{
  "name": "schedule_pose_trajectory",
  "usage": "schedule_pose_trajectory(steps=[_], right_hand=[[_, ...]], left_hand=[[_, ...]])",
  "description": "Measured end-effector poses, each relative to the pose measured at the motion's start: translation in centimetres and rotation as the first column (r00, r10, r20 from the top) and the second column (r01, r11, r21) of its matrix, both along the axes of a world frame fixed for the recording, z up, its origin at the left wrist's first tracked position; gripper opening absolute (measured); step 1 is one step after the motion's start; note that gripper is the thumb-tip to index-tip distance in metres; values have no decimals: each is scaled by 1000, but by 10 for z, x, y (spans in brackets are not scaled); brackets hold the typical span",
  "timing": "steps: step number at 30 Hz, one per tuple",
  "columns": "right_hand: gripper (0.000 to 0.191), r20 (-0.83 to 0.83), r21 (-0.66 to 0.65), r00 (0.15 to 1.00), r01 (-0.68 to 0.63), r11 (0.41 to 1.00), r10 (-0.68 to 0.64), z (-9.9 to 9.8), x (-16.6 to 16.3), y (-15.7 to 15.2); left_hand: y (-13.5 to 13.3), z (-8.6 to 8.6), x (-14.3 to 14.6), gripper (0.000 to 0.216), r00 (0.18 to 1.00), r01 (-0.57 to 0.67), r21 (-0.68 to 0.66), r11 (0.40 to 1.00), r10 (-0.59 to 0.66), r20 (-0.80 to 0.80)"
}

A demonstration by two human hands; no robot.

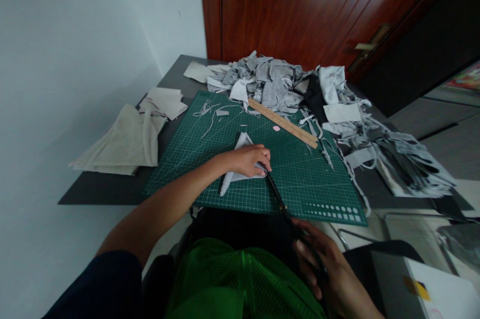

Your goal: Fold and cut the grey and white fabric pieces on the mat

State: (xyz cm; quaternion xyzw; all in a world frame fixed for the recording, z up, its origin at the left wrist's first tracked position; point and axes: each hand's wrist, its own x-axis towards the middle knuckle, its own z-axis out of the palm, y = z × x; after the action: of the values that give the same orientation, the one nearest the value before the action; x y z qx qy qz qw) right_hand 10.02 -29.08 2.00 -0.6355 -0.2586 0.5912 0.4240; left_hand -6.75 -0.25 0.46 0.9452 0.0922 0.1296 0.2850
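My left hand (250,159) is closed on a folded piece of pale grey fabric (236,177) that lies on the green cutting mat (300,174). The fingers pinch its right edge; part of the cloth is hidden under the hand. My right hand (318,254) grips the handles of a pair of black scissors (279,199) below the mat's front edge. The blades point up and left, their tips touching or just beside the fabric near my left fingertips. Whether the blades are apart I cannot make out.
A wooden ruler (285,123) lies slanted on the mat near thread scraps and a small pink piece (276,128). Behind it rises a heap of grey fabric scraps (277,81). Folded beige cloth (123,141) sits left; stacked grey strips (416,164) lie right. A white wall borders the left.
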Motion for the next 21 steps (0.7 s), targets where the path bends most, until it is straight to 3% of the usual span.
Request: schedule_pose_trajectory(steps=[8, 16, 21], right_hand=[[76, 42, 15, 994, -99, 995, 98, -4, 1, 11], [81, 42, 4, 994, -99, 995, 98, 1, -3, 17], [80, 47, 22, 993, -113, 993, 112, -3, -4, 17]], left_hand=[[-1, 1, 0, 17, 1000, 7, 20, 1000, -7, 10], [0, 1, 0, 17, 1000, 26, 26, 999, -27, 13], [1, 2, 1, 39, 1000, 9, 21, 1000, -9, -21]])
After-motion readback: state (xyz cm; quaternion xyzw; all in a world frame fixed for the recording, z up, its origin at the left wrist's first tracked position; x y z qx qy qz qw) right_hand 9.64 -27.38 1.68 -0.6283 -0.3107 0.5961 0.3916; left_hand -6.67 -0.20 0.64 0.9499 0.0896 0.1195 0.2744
